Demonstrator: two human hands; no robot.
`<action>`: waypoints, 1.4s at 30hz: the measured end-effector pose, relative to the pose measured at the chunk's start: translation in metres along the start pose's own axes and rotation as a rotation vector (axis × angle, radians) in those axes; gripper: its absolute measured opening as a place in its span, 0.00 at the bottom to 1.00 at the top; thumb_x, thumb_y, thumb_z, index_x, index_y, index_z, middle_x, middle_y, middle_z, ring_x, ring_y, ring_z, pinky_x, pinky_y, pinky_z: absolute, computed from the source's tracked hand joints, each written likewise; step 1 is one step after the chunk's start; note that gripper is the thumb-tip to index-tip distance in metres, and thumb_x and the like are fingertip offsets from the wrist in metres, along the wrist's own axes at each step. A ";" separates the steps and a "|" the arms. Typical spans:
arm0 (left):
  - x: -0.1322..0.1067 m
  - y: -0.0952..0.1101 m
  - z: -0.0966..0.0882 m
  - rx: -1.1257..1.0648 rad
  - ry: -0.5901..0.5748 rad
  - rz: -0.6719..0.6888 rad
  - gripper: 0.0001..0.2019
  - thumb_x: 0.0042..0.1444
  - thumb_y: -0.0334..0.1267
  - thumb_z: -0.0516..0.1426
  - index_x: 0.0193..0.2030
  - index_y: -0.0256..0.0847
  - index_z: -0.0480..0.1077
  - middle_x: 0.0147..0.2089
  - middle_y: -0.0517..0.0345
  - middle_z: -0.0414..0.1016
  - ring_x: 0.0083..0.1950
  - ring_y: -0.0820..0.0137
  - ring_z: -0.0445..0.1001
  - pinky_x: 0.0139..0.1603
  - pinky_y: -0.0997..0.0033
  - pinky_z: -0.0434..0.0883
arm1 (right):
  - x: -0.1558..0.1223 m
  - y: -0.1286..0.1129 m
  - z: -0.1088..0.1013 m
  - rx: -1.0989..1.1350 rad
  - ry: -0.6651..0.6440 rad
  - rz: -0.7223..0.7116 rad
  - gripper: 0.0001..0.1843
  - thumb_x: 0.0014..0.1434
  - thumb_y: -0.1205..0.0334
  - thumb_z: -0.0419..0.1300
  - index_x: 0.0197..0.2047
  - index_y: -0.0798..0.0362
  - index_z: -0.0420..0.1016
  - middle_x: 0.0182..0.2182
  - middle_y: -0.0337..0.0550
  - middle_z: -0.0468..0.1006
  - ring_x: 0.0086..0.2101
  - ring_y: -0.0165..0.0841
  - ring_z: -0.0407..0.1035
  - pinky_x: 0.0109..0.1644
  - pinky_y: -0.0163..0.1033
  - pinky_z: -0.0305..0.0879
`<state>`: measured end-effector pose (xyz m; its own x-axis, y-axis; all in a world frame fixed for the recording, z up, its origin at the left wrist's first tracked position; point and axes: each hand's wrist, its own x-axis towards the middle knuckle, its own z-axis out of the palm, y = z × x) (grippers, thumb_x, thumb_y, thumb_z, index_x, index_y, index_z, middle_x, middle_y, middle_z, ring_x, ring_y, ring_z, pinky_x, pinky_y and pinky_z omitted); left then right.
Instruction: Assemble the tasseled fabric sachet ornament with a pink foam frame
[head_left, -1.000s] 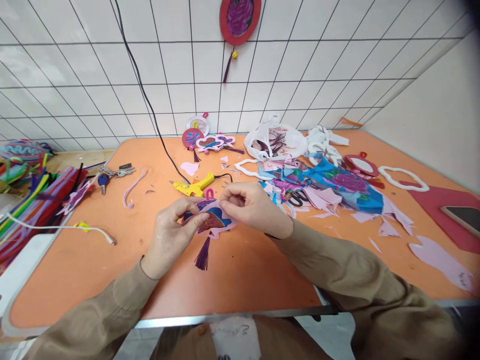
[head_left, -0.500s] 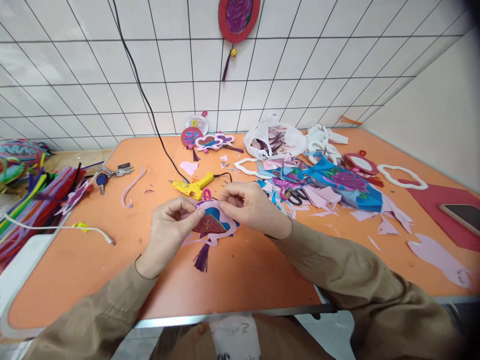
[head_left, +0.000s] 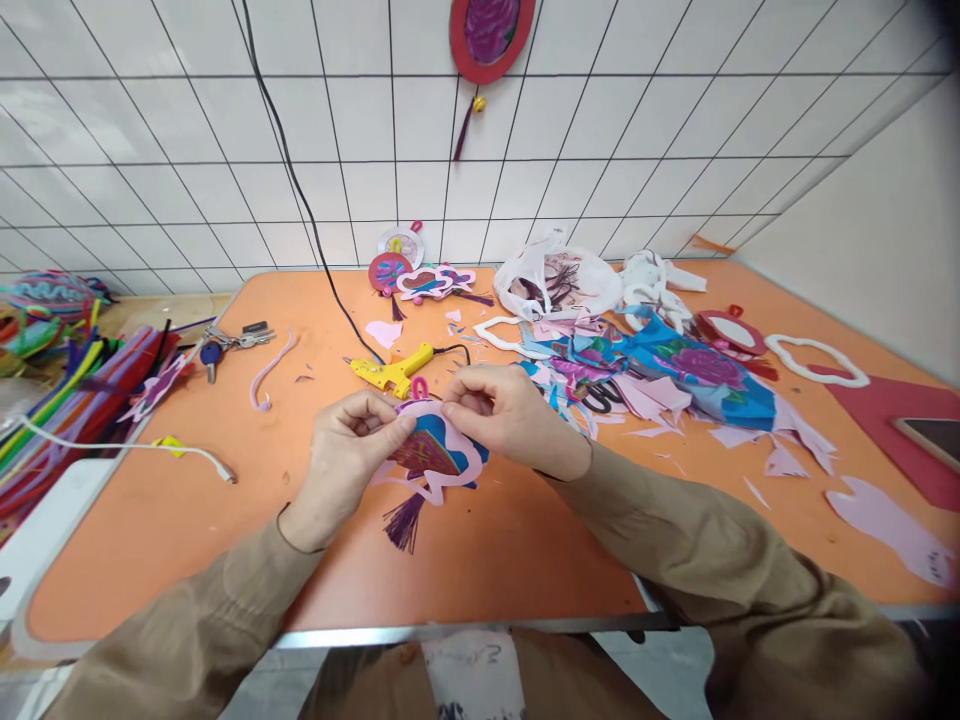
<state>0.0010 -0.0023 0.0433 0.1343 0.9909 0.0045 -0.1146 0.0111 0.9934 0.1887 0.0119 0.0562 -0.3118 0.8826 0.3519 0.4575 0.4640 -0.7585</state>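
Observation:
Between my hands is a small craft ornament (head_left: pixel 427 450) with a pink cut-out border and a blue and dark red patterned centre. A purple tassel (head_left: pixel 405 522) hangs from its lower end, and a pink loop (head_left: pixel 420 387) stands at its top. My left hand (head_left: pixel 356 445) pinches the ornament's left edge between thumb and fingers. On the upper right edge, my right hand (head_left: pixel 499 415) grips the pink border with closed fingertips. Just behind the ornament lies a yellow glue gun (head_left: pixel 394 370) on the orange table (head_left: pixel 517 560).
Fabric scraps (head_left: pixel 697 365), pink paper pieces and black-handled scissors (head_left: pixel 600 397) lie to the right. A white plastic bag (head_left: pixel 555 280) and finished ornaments (head_left: pixel 390 272) sit along the wall. Keys (head_left: pixel 211 355), a white cable (head_left: pixel 127 447) and pipe cleaners (head_left: pixel 82 410) are at left.
The whole view has shifted slightly, so things appear a little further right. Both hands keep their grip on the ornament, whose pink border and lower part have tilted a little.

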 end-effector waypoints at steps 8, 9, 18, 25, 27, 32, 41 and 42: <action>0.000 0.002 0.000 0.040 0.030 0.045 0.14 0.44 0.38 0.69 0.21 0.37 0.68 0.20 0.62 0.73 0.20 0.77 0.71 0.22 0.79 0.69 | 0.000 -0.001 0.000 0.020 -0.007 -0.019 0.07 0.54 0.63 0.59 0.27 0.56 0.72 0.17 0.31 0.58 0.20 0.23 0.52 0.25 0.33 0.50; 0.000 0.002 0.000 0.037 0.026 0.048 0.14 0.44 0.38 0.69 0.21 0.37 0.68 0.20 0.62 0.73 0.20 0.77 0.70 0.21 0.80 0.68 | 0.001 -0.001 0.000 0.018 -0.007 -0.030 0.07 0.54 0.62 0.60 0.28 0.56 0.74 0.17 0.31 0.59 0.20 0.23 0.52 0.25 0.34 0.50; 0.000 0.003 0.002 0.043 0.024 0.068 0.14 0.44 0.38 0.69 0.21 0.37 0.68 0.24 0.59 0.76 0.23 0.75 0.72 0.23 0.79 0.69 | 0.002 -0.001 0.006 0.035 -0.019 0.016 0.11 0.55 0.60 0.60 0.25 0.56 0.72 0.17 0.34 0.62 0.20 0.24 0.53 0.24 0.34 0.50; -0.002 0.005 0.003 0.038 0.016 0.057 0.13 0.46 0.37 0.67 0.21 0.37 0.68 0.21 0.60 0.75 0.21 0.76 0.73 0.23 0.80 0.68 | 0.001 -0.001 0.008 0.085 -0.016 0.046 0.14 0.55 0.56 0.60 0.22 0.56 0.70 0.16 0.34 0.62 0.19 0.24 0.53 0.22 0.32 0.49; -0.002 0.004 0.003 0.036 0.011 0.053 0.13 0.47 0.37 0.67 0.21 0.36 0.68 0.20 0.61 0.75 0.21 0.76 0.73 0.22 0.80 0.68 | 0.001 -0.002 0.008 0.089 -0.017 0.051 0.14 0.54 0.56 0.59 0.22 0.56 0.70 0.16 0.34 0.62 0.19 0.24 0.52 0.22 0.32 0.49; -0.002 0.003 0.001 -0.003 -0.024 0.027 0.13 0.48 0.38 0.67 0.23 0.37 0.67 0.22 0.59 0.77 0.21 0.70 0.76 0.23 0.74 0.72 | 0.000 -0.002 0.008 0.103 -0.023 0.060 0.14 0.55 0.57 0.59 0.22 0.55 0.70 0.16 0.34 0.62 0.19 0.24 0.52 0.22 0.32 0.49; -0.002 0.001 0.000 -0.049 -0.044 0.023 0.13 0.48 0.37 0.67 0.24 0.37 0.67 0.23 0.58 0.77 0.22 0.69 0.76 0.24 0.72 0.73 | 0.001 -0.004 0.009 0.096 -0.015 0.053 0.16 0.55 0.55 0.59 0.21 0.56 0.69 0.16 0.34 0.61 0.19 0.23 0.51 0.22 0.33 0.48; -0.002 0.001 0.000 -0.054 -0.046 0.023 0.13 0.48 0.37 0.67 0.24 0.37 0.67 0.23 0.58 0.78 0.22 0.70 0.76 0.25 0.72 0.73 | 0.001 -0.004 0.009 0.097 -0.015 0.057 0.16 0.55 0.54 0.59 0.21 0.56 0.69 0.16 0.34 0.61 0.19 0.23 0.51 0.22 0.33 0.48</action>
<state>0.0002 -0.0045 0.0438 0.1759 0.9838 0.0342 -0.1714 -0.0036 0.9852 0.1790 0.0098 0.0545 -0.3005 0.9056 0.2994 0.3918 0.4034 -0.8269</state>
